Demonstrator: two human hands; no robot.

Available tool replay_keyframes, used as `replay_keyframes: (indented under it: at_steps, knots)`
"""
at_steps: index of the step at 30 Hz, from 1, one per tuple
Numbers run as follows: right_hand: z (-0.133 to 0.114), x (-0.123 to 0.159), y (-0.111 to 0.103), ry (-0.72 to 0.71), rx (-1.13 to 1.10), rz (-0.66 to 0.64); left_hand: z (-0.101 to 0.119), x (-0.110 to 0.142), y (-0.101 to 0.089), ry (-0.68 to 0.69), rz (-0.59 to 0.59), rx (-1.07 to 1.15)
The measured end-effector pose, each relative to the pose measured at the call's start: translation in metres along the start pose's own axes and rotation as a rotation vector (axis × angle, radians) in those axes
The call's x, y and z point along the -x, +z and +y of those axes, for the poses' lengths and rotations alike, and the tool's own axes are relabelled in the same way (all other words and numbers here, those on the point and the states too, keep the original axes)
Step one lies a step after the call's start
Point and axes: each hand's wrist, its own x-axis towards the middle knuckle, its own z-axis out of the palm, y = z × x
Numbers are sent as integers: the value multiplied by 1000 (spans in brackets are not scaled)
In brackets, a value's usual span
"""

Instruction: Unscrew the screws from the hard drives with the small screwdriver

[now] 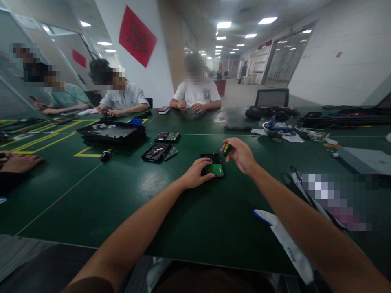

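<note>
A hard drive (217,170) with a green circuit board and a black upper part lies flat on the dark green table. My left hand (198,173) grips it from the left, fingers over its far side and thumb along the near edge. Just right of and above the drive, my right hand (240,154) is closed around a short yellow-and-black screwdriver (227,149). Its tip is too small to make out, and it appears apart from the drive. Further left lie an opened black drive (156,152), a loose circuit board (171,153) and another drive (167,136).
A black tray (111,132) holds small pieces at the left, near a black mouse-like object (106,156). Cables (275,114), a dark cylindrical tool (238,128) and a grey metal box (365,159) lie rightward. A white-and-blue packet (284,240) is near my right forearm. Several people sit around.
</note>
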Motion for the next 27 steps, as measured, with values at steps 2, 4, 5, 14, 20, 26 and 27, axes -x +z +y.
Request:
replay_keyframes:
  at_steps: [2, 4, 5, 14, 20, 26, 27]
  knots:
    - [-1, 0, 1, 3, -34, 4, 0, 0, 0, -1, 2, -2]
    - [-2, 1, 2, 10, -49, 7, 1, 0, 0, -5, -2, -3]
    - [-2, 1, 2, 15, -48, 7, 1, 0, 0, -7, -3, -3]
    - [-2, 2, 4, -29, 70, 30, 2, 0, -1, -13, 2, 6]
    - [-4, 3, 5, -33, 123, 17, 3, 0, -1, -17, -6, 8]
    - [-5, 2, 5, -86, 187, 7, 3, 1, -1, -12, -5, 9]
    - [-5, 2, 5, -101, 217, 14, 3, 1, -1, -9, -3, 9]
